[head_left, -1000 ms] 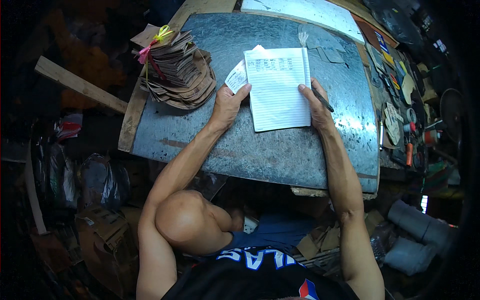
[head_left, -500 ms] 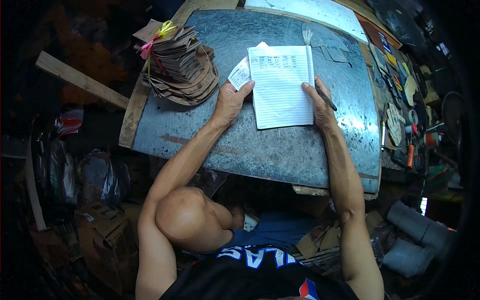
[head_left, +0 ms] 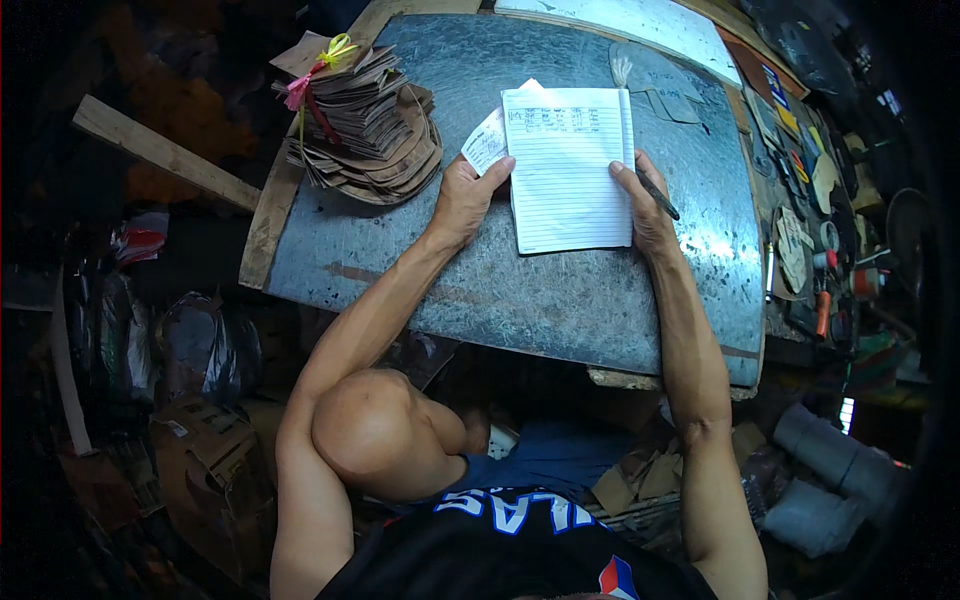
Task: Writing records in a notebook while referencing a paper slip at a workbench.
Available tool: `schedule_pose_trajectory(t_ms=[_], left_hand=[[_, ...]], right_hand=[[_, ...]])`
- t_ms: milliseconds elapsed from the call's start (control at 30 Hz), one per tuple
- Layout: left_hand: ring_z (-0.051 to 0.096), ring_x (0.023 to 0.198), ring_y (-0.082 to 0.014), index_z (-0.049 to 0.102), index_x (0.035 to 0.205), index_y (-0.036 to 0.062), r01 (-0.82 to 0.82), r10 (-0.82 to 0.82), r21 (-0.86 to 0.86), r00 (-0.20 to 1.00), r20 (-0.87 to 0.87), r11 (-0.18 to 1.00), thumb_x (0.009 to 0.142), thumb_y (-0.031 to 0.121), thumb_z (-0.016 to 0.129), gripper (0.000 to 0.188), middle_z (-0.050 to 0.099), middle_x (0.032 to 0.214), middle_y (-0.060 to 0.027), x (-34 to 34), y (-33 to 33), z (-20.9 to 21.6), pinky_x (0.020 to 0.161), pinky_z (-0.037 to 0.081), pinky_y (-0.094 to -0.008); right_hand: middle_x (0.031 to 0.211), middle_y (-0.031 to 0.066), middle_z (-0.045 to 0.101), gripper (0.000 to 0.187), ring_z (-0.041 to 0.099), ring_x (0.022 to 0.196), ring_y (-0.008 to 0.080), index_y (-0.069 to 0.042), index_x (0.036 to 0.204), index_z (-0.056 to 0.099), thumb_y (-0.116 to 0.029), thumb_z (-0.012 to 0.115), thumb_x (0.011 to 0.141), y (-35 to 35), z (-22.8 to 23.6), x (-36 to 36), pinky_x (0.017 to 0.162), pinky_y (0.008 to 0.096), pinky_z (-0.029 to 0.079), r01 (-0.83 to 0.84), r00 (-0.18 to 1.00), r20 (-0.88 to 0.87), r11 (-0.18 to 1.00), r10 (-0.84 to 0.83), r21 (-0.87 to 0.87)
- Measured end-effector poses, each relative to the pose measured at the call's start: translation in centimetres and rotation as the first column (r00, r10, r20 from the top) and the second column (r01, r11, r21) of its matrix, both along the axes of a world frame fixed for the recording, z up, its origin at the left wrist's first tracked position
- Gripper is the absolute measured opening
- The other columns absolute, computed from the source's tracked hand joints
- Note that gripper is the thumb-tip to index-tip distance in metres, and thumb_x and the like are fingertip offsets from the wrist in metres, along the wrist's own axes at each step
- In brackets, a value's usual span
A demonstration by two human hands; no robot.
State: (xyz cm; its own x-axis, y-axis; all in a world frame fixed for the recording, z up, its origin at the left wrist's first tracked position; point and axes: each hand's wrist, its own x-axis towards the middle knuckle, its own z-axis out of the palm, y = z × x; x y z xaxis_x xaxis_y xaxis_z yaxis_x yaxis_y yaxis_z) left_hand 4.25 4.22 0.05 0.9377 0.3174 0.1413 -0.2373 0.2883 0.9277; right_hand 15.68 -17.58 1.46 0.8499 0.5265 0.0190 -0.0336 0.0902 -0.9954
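A lined notepad (head_left: 570, 190) with handwriting across its top rows is held up between my two hands over the grey tabletop (head_left: 480, 300). At its left edge my left hand (head_left: 467, 200) is closed, the thumb pressed on the page. A small written paper slip (head_left: 487, 145) sticks out from behind the notepad, above that hand. My right hand (head_left: 645, 205) grips the right edge with its thumb on top. A dark pen (head_left: 657, 194) also rests in the right hand, pointing down and to the right. The fingers under the notepad are hidden.
A stack of brown cut pieces (head_left: 365, 120), tied with pink and yellow ribbon, stands at the table's far left. A pale brush (head_left: 621, 68) and flat grey pieces (head_left: 665, 95) lie at the far right. Tools, including an orange-handled one (head_left: 823, 313), crowd the right side.
The notepad and both hands appear slightly higher and to the right in the picture, and the table's contents have shifted a little too. Both hands keep their hold.
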Motion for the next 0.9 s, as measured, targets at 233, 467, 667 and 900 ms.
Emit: schedule_pose_trajectory(t_ms=[233,467,667,900], left_hand=[[0.06,0.104,-0.0137,0.058,0.119,-0.0039,-0.003,0.003,0.014,1.0,0.003,1.0,0.093,0.01,0.06,0.03,0.065,0.113,-0.0093,-0.09,0.1,0.02,0.092,0.047,-0.0279],[0.06,0.104,-0.0142,0.058,0.119,-0.0036,0.005,-0.004,0.011,1.0,-0.028,1.0,0.093,0.011,0.06,0.03,0.065,0.114,-0.0096,-0.1,0.1,-0.03,0.093,0.046,-0.0278],[0.061,0.104,-0.0143,0.058,0.119,-0.004,-0.003,0.003,0.019,1.0,-0.018,1.0,0.093,0.012,0.06,0.03,0.065,0.113,-0.0096,-0.02,0.21,-0.21,0.092,0.046,-0.0281],[0.06,0.105,-0.0149,0.057,0.121,-0.0039,-0.006,0.006,0.022,1.0,-0.015,1.0,0.093,0.01,0.06,0.031,0.064,0.115,-0.0094,-0.15,0.22,-0.02,0.093,0.046,-0.0287]], right_hand=[[0.099,0.0155,0.061,0.048,0.06,0.088,0.019,0.004,0.12,0.05,-0.029,0.064,0.087,0.09,0.04,-0.06,0.078,0.031,0.049,-0.007,1.0,-0.01,1.0,0.007,0.011],[0.098,0.016,0.061,0.048,0.06,0.088,0.0193,0.004,0.119,0.05,-0.029,0.063,0.087,-0.04,-0.03,0.02,0.078,0.0313,0.049,0.0,1.0,0.005,1.0,0.0,-0.007],[0.098,0.0165,0.061,0.049,0.06,0.088,0.0192,0.004,0.119,0.05,-0.03,0.064,0.087,0.08,0.22,-0.15,0.078,0.0315,0.049,-0.001,1.0,0.006,1.0,0.001,0.002],[0.098,0.0171,0.061,0.054,0.06,0.089,0.0201,0.006,0.119,0.05,-0.034,0.064,0.086,0.06,0.27,-0.35,0.078,0.0316,0.049,-0.005,1.0,0.016,1.0,0.005,-0.023]])
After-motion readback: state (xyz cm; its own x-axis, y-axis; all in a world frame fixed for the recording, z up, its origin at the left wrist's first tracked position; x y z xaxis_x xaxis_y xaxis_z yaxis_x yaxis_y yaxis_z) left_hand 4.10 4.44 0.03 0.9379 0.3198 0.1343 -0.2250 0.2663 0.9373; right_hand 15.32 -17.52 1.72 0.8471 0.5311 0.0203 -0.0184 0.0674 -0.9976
